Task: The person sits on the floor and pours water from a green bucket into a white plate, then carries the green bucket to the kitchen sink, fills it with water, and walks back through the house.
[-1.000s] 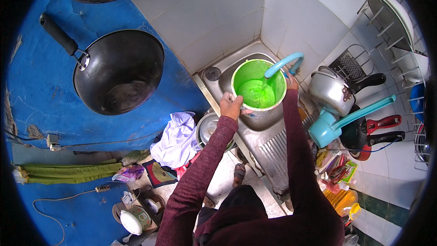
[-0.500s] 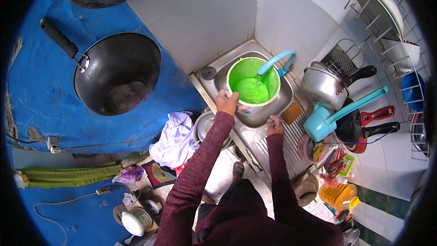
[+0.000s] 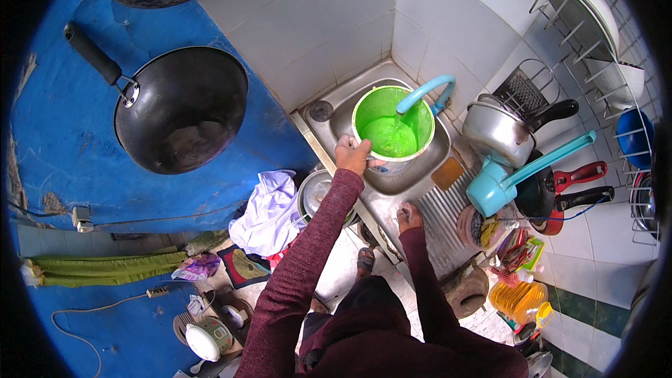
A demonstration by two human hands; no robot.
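Note:
A bucket (image 3: 393, 101), bright green inside with a pale rim, stands in the steel sink (image 3: 339, 124). Water falls into it from a light-blue curved tap spout (image 3: 425, 92), and the pool inside looks rippled. My left hand (image 3: 355, 155) grips the bucket's near-left rim, its thumb on the inside edge. Over the near edge of the ribbed drainboard (image 3: 442, 231), my right hand (image 3: 409, 217) is apart from the bucket, its fingers curled in with nothing seen in them.
Right of the sink are a steel pot (image 3: 498, 133), a turquoise dipper (image 3: 493, 190) and dark pans (image 3: 535, 196). A wire rack (image 3: 586, 42) with dishes hangs at upper right. A black wok (image 3: 183, 108) hangs on the blue wall. White cloth (image 3: 266, 211) lies left of the sink.
My right hand has moved down and slightly left, to the drainboard's near edge. The bucket has shifted slightly right with my left hand still on its rim. Water keeps running.

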